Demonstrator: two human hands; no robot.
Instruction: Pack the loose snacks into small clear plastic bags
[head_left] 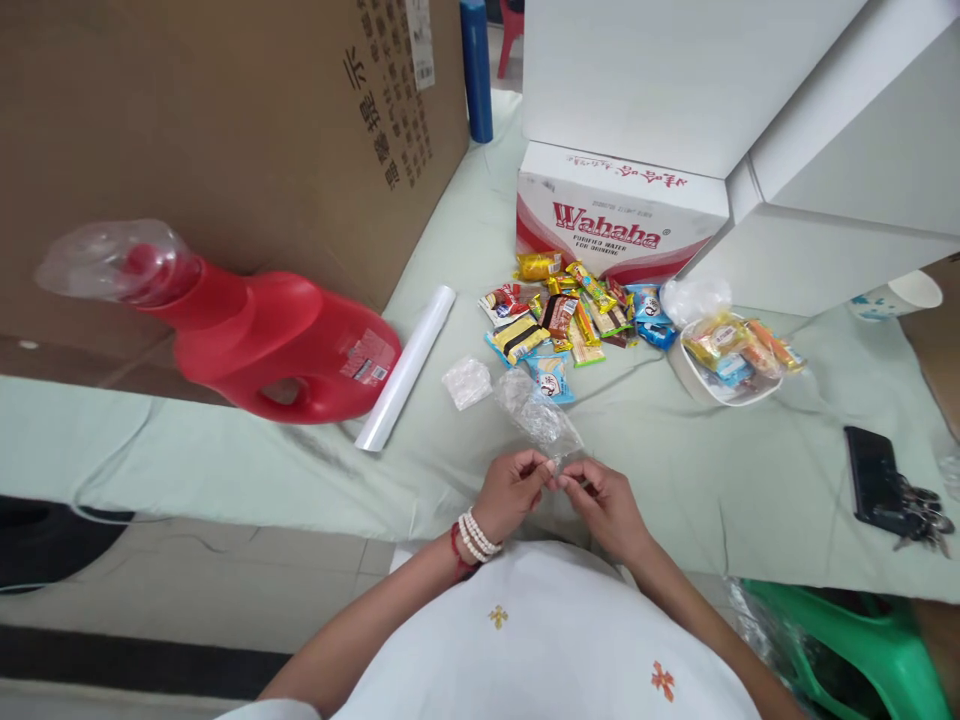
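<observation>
Both my hands meet at the near side of the table, pinching the near end of a clear plastic bag [541, 415]. My left hand [517, 490], with beaded bracelets at the wrist, grips it from the left. Close beside it, my right hand [606, 503] has thumb and fingers closed on the same end. The bag stretches forward, crumpled, towards a loose pile of wrapped snacks [559, 313]. Left of the bag lies a folded piece of clear plastic [466, 383]. A blue-and-white snack packet [551, 378] touches or lies just behind the bag's far part.
A red jug [300, 320] and a white roll [405, 370] are at left, before a large cardboard box [225, 130]. A Wahaha carton [615, 225] stands behind the snacks. To the right are a white bowl [701, 380], a paper cup [896, 297], a phone [870, 475] and keys [926, 515].
</observation>
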